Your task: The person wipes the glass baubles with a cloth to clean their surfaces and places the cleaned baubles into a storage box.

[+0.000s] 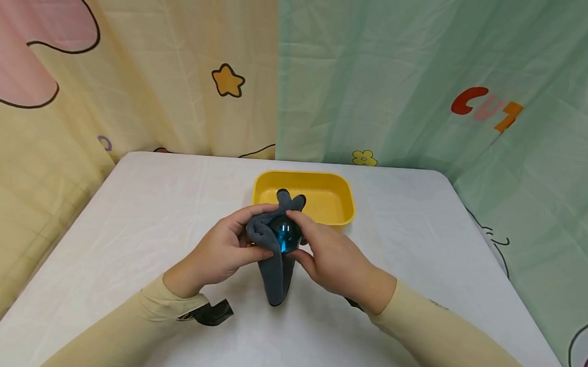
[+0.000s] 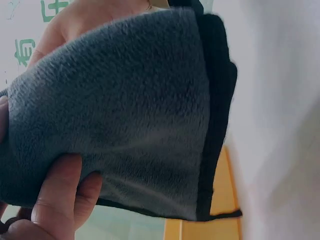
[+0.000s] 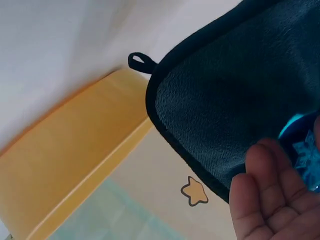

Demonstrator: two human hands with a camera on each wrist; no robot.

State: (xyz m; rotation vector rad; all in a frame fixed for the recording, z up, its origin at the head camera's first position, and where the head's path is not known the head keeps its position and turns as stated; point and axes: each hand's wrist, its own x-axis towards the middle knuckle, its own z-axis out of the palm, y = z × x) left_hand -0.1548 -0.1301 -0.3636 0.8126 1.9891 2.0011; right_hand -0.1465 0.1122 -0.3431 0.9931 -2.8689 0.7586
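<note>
My left hand (image 1: 220, 252) grips a dark grey cloth (image 1: 272, 276) with black edging, its fingers and thumb bunching the fabric. In the left wrist view the cloth (image 2: 130, 95) hangs folded over, and fingers press on its surface. My right hand (image 1: 337, 260) holds a shiny, see-through blue ball (image 1: 287, 236) between thumb and fingers, against the cloth. Only part of the ball (image 3: 306, 155) shows in the right wrist view, beside the curled fingers (image 3: 265, 175). One cloth corner there carries a small black loop (image 3: 141, 63). The ball's far side is hidden by cloth.
A yellow plastic tub (image 1: 345, 200) stands on the white-covered table (image 1: 402, 222), just beyond the hands. The cloth's upper tips overlap its near side in the head view. Printed curtains (image 1: 379, 71) close off the back and sides. A black strap piece (image 1: 212, 313) sticks out at the left wrist.
</note>
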